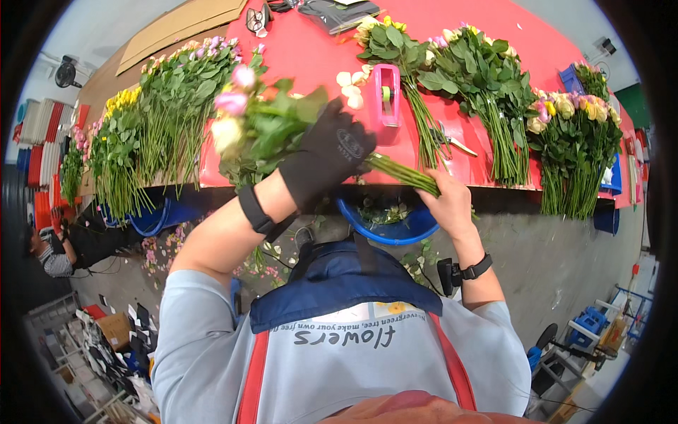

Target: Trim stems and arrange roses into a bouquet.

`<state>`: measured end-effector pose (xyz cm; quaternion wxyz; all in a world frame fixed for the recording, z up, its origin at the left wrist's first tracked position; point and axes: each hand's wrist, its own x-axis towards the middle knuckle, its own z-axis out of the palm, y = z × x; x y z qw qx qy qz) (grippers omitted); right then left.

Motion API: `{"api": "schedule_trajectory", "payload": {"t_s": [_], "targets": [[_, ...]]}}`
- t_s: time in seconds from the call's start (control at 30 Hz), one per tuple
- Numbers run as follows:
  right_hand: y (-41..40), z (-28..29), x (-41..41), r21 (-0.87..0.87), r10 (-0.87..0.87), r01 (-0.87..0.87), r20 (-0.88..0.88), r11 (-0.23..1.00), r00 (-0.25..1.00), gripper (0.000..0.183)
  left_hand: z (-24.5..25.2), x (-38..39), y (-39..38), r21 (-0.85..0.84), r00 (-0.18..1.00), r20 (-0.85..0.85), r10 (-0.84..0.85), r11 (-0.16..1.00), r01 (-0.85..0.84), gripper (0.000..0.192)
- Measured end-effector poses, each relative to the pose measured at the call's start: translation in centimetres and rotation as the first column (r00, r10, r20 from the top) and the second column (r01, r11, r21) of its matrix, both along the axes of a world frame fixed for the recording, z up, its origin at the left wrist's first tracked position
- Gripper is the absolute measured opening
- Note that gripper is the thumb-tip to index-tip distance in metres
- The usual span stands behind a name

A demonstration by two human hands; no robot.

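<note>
A bunch of roses (265,122), its pink, yellow and cream heads blurred at the left, is held over the front edge of the red table. My left hand (339,148), in a black glove, closes around the stems below the leaves. Bare, my right hand (447,199) grips the lower ends of the same green stems. Just beyond stands a pink tape dispenser (386,98) with loose pale petals (350,87) beside it. Pruning shears (458,144) lie right of it, partly behind the stems of a tied rose bunch (424,122).
More rose bunches (503,106) lie along the table's right side and many loose stems (175,106) at the left. Below the edge stands a blue tub (392,238) with cuttings. Petals litter the floor. Another person (55,254) is at the far left. Cardboard (175,32) lies at the back left.
</note>
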<state>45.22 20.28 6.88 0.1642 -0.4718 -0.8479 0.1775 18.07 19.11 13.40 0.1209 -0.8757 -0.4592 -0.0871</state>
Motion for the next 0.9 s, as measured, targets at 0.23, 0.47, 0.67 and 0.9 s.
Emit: {"api": "schedule_trajectory", "payload": {"t_s": [0.23,0.47,0.67,0.9], "targets": [[4.7,-3.8,0.5,-0.313,-0.466,0.368,-0.344,0.876,0.815,0.035,1.8,0.1,-2.9,0.210,0.899,0.414,0.143,0.946,-0.247,0.054],[11.2,-7.3,1.6,-0.417,-0.577,0.424,-0.372,0.804,0.727,0.025,-8.4,-9.8,-12.5,-0.207,0.580,0.412,0.703,0.692,-0.692,0.066],[11.1,-7.0,-0.3,0.455,-0.311,0.283,-0.013,0.844,0.950,0.034,-16.7,-13.7,-22.4,-0.491,0.102,0.389,0.916,0.300,-0.818,0.097],[2.1,-7.1,-14.4,-0.515,-0.067,-0.097,-0.291,0.852,0.954,0.018,-20.8,-13.6,-23.1,-0.843,-0.068,0.447,0.892,0.394,-0.367,0.089]]}}
